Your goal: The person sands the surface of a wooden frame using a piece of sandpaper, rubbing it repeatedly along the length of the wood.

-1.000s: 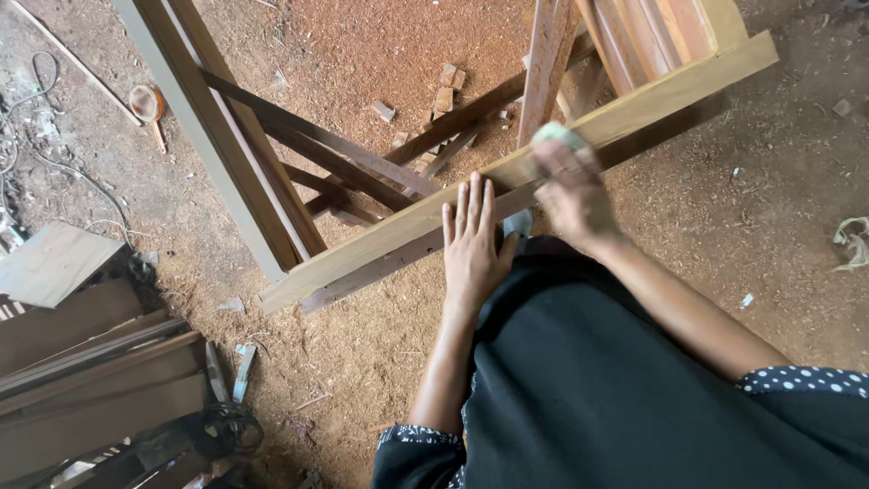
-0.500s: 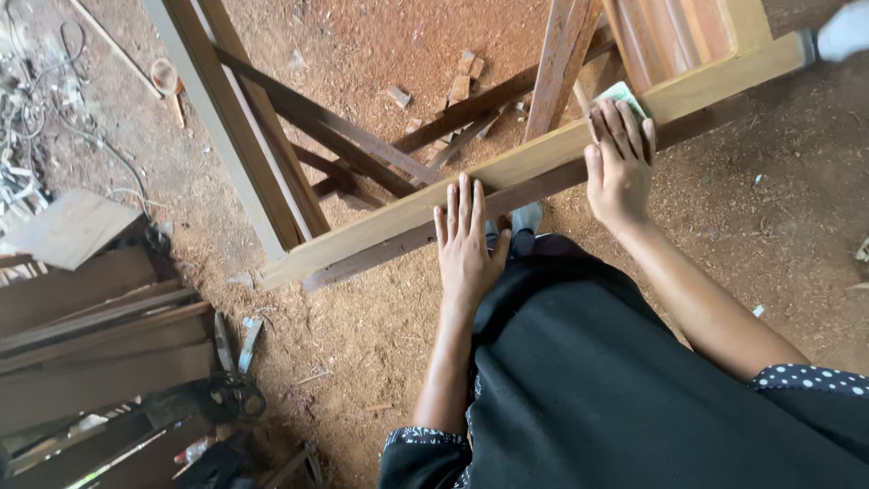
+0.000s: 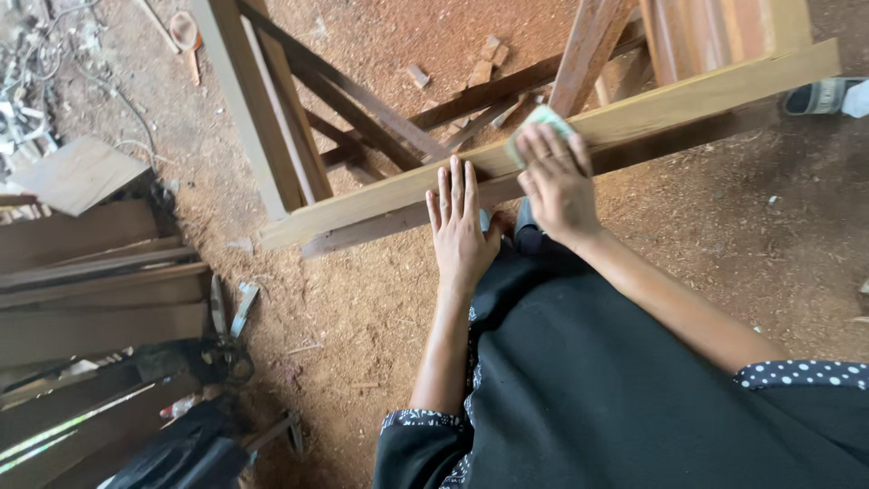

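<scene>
A long pale wooden rail (image 3: 688,95) of a wooden frame runs from lower left to upper right across the view. My left hand (image 3: 460,226) lies flat on the rail's near side, fingers spread and pointing away from me. My right hand (image 3: 554,177) presses a small greenish piece of sandpaper (image 3: 539,119) against the top of the rail, just right of my left hand. Black clothing (image 3: 615,380) fills the lower right.
Darker frame bars (image 3: 362,100) and an upright post (image 3: 249,100) cross behind the rail. Stacked planks (image 3: 90,290) lie at the left, with a tool (image 3: 226,312) on the sawdust floor. Small wood offcuts (image 3: 484,59) lie beyond. A shoe (image 3: 819,95) shows at the right edge.
My right hand with the sandpaper slid up the rail to the right, then came back down toward my left hand. The left hand stayed flat on the rail.
</scene>
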